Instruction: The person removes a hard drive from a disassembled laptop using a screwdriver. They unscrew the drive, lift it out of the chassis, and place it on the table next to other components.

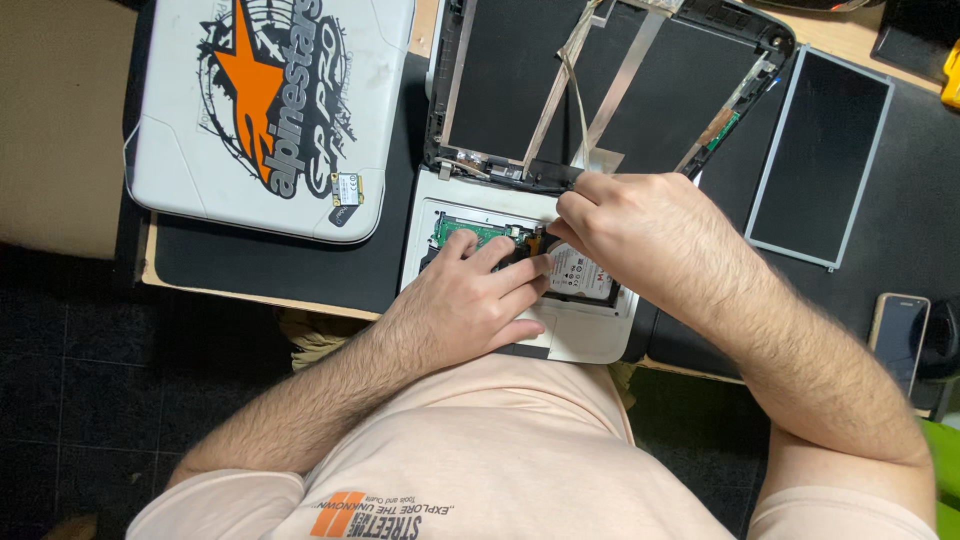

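An opened white laptop base [590, 342] lies at the table's near edge, showing a green circuit board [462, 230] and a silver hard drive [582, 276]. My left hand [470, 300] rests flat on the base, fingers spread over the board and touching the drive. My right hand [630, 225] hovers over the drive's far corner with its fingers pinched together on something small that I cannot make out. Behind the base stands the laptop's empty black lid shell [600, 80] with loose flat ribbon cables [585, 90].
A second closed white laptop [180, 120] with a black and orange sticker lies at the left on a black mat [280, 265]. A bare screen panel [820, 155] lies at the right. A phone [897, 340] sits near the right edge.
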